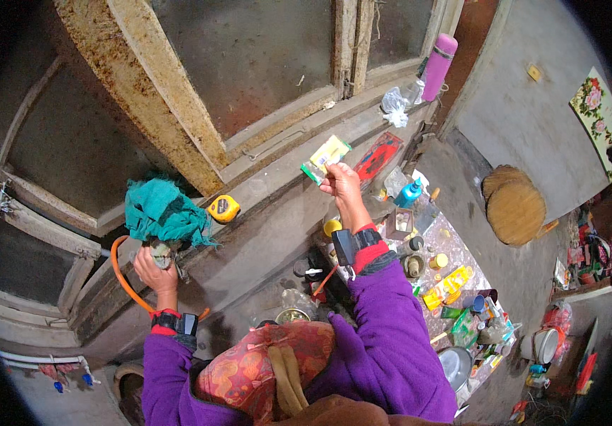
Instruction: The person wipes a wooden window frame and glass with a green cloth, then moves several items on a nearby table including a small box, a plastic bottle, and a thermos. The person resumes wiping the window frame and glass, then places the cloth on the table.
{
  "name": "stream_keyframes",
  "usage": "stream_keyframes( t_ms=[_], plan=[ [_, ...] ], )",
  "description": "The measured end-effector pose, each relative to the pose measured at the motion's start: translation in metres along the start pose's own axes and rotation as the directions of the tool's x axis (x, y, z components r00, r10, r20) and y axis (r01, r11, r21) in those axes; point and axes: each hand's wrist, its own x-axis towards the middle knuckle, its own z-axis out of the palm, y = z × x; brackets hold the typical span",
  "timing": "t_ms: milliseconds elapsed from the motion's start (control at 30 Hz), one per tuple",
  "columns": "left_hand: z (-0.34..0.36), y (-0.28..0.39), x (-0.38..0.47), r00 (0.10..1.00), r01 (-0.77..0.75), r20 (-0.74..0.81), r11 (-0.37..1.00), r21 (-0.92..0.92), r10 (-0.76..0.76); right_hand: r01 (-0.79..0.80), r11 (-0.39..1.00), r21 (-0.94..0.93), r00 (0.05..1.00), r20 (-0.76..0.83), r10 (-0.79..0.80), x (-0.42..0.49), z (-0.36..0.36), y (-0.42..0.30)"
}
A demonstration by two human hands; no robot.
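Observation:
My right hand [344, 186] pinches a small yellow and green plastic packet [327, 157] above the edge of the window sill [260, 186]. At the sill's left part, my left hand [156, 270] has its fingers on a dirty greyish-white rag [163, 255]. Bunched just beyond that rag is a frayed teal cloth [165, 210]. A yellow tape measure [224, 208] sits on the sill, to the right of the cloth. Past the packet lies a long red box [379, 155]. An orange hose [118, 269] curves beside my left wrist.
A pink thermos flask [439, 66] and a knotted clear plastic bag [395, 106] stand farther along the sill. To the right, a cluttered table holds a blue pump bottle [408, 193], a yellow bottle [447, 287] and a metal basin [455, 367]. Round wooden boards [516, 213] lean against the wall.

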Motion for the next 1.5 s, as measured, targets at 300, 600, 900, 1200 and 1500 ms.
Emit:
stream_keyframes(
  t_ms=[300,600,900,1200,1500],
  plan=[
    [-0.005,0.007,0.003,1.0,0.021,-0.002,1.0,-0.012,-0.021,-0.282,0.722,0.632,0.883,0.465,-0.063,-0.035,-0.018,0.013],
    [0.0,0.002,0.0,1.0,0.013,-0.003,0.999,0.037,-0.013,-0.539,0.396,0.743,0.668,0.664,-0.336,-0.087,-0.009,0.03],
    [0.011,-0.013,-0.009,0.999,0.007,0.034,0.996,0.094,-0.011,-0.416,0.446,0.792,0.753,0.575,-0.319,-0.107,-0.042,0.035],
    [0.029,-0.035,-0.009,0.995,-0.094,-0.009,0.981,0.172,0.097,-0.182,0.835,0.519,0.902,-0.249,0.352,-0.169,-0.13,0.133],
    [0.031,-0.04,-0.002,0.995,-0.095,0.009,0.972,0.216,0.095,-0.35,0.872,-0.342,0.872,-0.459,0.17,-0.32,-0.277,0.267]
  ],
)
